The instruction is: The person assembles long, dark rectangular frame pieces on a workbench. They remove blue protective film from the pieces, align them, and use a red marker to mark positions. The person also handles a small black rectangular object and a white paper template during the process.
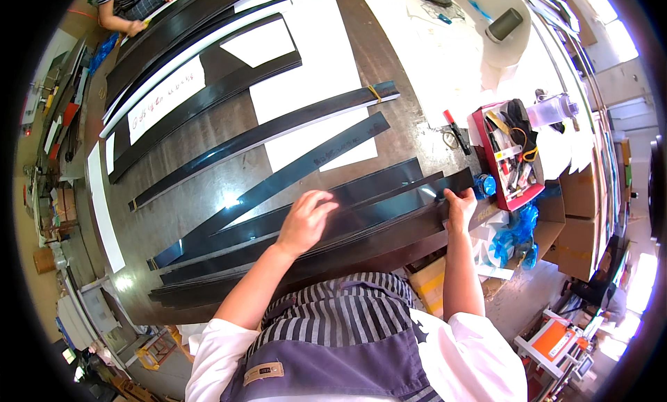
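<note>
My right hand is closed on the right end of a long glossy black strip, thumb on top, at the table's near edge. Over the strips' middle is my left hand, its fingers loosely bent and apart, with nothing visible in it. Beneath and beside lie several more dark strips in a loose stack. Farther off, one black strip with faint handwriting slants across the others. Beyond it rests a strip bundle with yellow ties near both ends.
A red box of tools, a marker, a blue-capped container and a clear bottle are at the right. White sheets and dark panels lie farther back. Another person's hand shows at the far left.
</note>
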Demonstrator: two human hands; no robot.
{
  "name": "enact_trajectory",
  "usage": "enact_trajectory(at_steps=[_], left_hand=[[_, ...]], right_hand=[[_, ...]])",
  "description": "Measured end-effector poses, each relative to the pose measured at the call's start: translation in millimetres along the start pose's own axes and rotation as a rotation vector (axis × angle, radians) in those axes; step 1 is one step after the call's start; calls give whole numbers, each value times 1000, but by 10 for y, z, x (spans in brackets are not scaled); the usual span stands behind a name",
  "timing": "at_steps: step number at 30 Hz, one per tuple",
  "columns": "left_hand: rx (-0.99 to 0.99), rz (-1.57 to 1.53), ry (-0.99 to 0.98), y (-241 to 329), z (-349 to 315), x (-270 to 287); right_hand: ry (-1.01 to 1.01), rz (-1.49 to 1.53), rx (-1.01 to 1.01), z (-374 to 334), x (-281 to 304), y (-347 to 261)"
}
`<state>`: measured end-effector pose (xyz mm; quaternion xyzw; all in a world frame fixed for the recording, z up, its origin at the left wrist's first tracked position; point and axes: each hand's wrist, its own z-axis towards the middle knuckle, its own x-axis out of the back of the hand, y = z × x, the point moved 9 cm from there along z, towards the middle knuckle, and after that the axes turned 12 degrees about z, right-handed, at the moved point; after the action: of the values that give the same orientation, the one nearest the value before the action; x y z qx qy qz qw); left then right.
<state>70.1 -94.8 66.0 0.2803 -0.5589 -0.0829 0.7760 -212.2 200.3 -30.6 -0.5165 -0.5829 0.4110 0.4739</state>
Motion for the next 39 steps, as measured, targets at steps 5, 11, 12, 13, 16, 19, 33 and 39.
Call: enact_trajectory(at_steps=[5, 11, 12, 13, 16, 19, 33, 39], left_hand=[[-60, 48, -131, 127, 120, -401], [58, 219, -228, -97, -363, -346], [92, 226, -248, -170, -464, -313], [131, 218, -258, -233, -559, -263], [201, 179, -229, -231, -589, -112], [77, 172, -163, -56, -354, -142], [8, -25, -129, 372, 704, -784], [28, -68, -112, 432, 988, -975]], right_hand=[[-26, -243, 23, 132, 5, 107], [143, -607, 507, 36, 104, -378], [162, -691, 653, -125, -68, -693], [7, -692, 677, -137, -274, -706], [-389, -740, 700, -279, -832, -642], [-435, -970, 674, -438, -1165, -512], [-345, -482, 481, -466, -1119, -512], [-373, -298, 518, -620, -1040, -865]])
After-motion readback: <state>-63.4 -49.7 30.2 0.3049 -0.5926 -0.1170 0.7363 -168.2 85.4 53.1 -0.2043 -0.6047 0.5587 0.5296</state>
